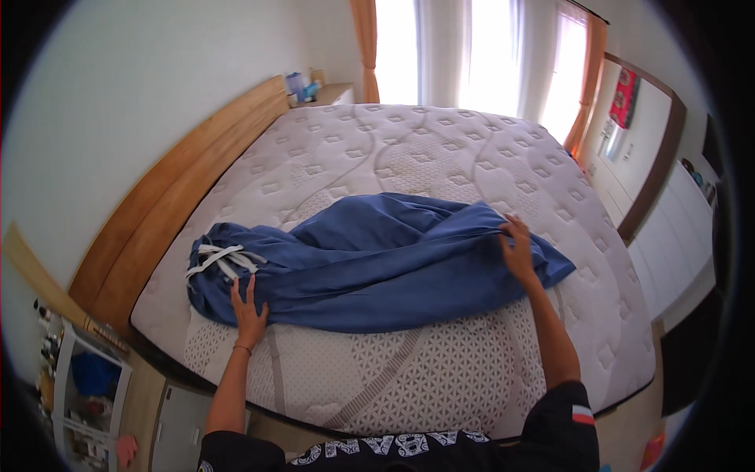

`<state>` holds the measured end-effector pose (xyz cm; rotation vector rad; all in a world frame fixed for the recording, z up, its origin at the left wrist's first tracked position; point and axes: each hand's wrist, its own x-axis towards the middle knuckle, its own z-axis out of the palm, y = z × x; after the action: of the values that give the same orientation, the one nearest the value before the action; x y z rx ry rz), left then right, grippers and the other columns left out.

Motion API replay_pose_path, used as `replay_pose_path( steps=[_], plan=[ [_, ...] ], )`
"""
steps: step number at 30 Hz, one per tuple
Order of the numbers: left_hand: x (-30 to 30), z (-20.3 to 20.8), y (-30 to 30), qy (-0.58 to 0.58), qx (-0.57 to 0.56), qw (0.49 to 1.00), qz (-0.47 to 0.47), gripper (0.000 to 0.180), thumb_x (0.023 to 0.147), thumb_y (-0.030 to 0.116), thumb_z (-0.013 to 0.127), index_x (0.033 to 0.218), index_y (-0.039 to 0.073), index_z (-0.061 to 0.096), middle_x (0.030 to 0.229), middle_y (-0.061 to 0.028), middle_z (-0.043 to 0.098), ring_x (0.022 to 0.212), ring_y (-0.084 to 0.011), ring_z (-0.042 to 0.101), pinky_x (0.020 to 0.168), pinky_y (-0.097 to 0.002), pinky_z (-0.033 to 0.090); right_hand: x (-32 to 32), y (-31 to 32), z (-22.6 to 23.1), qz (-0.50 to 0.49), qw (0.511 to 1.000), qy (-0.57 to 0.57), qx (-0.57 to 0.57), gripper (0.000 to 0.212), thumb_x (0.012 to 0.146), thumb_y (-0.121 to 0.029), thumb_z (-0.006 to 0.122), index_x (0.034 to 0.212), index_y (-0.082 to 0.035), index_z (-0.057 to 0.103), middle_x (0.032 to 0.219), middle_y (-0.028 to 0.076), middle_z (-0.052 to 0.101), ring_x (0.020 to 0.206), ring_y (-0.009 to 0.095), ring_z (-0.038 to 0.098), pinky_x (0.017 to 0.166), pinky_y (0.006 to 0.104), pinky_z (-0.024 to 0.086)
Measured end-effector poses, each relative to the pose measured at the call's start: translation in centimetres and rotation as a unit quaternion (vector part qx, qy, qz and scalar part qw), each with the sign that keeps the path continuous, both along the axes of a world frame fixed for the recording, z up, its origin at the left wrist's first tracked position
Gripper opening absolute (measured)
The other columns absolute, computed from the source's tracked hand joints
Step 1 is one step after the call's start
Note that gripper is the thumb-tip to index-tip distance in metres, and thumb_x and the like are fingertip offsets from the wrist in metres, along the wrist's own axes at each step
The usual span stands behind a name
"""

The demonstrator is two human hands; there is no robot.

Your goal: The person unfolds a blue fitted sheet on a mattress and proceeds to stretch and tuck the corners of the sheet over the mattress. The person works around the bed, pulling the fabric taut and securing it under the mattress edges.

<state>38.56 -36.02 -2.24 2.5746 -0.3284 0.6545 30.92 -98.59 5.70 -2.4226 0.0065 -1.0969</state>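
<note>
The cloth lies across the mattress, the left hand at its left end, the right hand toward its right; the headboard stands left of the mattress, the table past the headboard's far end, the window behind the mattress

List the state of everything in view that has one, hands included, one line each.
Blue cloth: bunched and wrinkled, not spread flat
White bands: loosely gathered at the cloth's left end
Mattress: largely uncovered, patterned top showing
Left hand: fingers spread, at the cloth's near left edge
Right hand: at the cloth's right part; grip unclear
Orange curtains: drawn aside
</note>
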Motion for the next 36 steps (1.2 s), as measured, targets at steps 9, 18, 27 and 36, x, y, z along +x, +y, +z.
replay_pose_path(
  steps=[9,18,27,36],
  plan=[
    [-0.3,-3.9,1.2,0.065,-0.604,0.795,0.000,0.086,0.091,0.050,0.058,0.149,0.000,0.021,0.150,-0.0240,0.025,0.140,-0.0335,0.027,0.115,-0.0427,0.023,-18.9,0.0,5.7,0.012,0.912,-0.092,0.399,0.029,0.101,-0.020,0.050,0.123,-0.002,0.053,0.113,0.003,0.053,0.106,0.012,0.049,0.097,0.0268,0.036],
    [-2.4,2.4,-1.3,0.150,-0.878,0.451,-0.052,0.117,0.069,0.071,0.070,0.148,0.001,0.020,0.150,-0.0174,0.027,0.138,-0.0322,0.030,0.115,-0.0488,0.026,-31.0,-3.4,4.6,-0.260,0.848,-0.262,0.381,0.039,0.099,-0.030,0.054,0.122,0.001,0.054,0.113,0.011,0.060,0.097,0.019,0.059,0.086,0.0311,0.048],
    [2.8,4.2,0.6,0.220,-0.896,0.374,-0.098,0.062,0.079,0.036,0.076,0.126,0.002,0.054,0.131,-0.0141,0.057,0.120,-0.0325,0.054,0.108,-0.0486,0.038,-32.1,-4.7,1.4,-0.301,0.905,-0.140,0.264,0.033,0.099,-0.028,0.055,0.112,0.002,0.061,0.103,0.007,0.062,0.095,0.016,0.055,0.091,0.0261,0.040],
    [-6.2,10.5,-1.4,0.116,-0.723,0.679,-0.052,0.063,0.084,0.013,0.072,0.139,0.004,0.042,0.136,-0.0085,0.050,0.124,-0.0213,0.048,0.106,-0.0353,0.039,-33.8,-2.6,0.5,-0.467,0.866,0.176,0.011,0.028,0.094,-0.014,0.055,0.118,-0.002,0.057,0.118,0.016,0.058,0.112,0.031,0.052,0.099,0.0385,0.038]
  ],
)
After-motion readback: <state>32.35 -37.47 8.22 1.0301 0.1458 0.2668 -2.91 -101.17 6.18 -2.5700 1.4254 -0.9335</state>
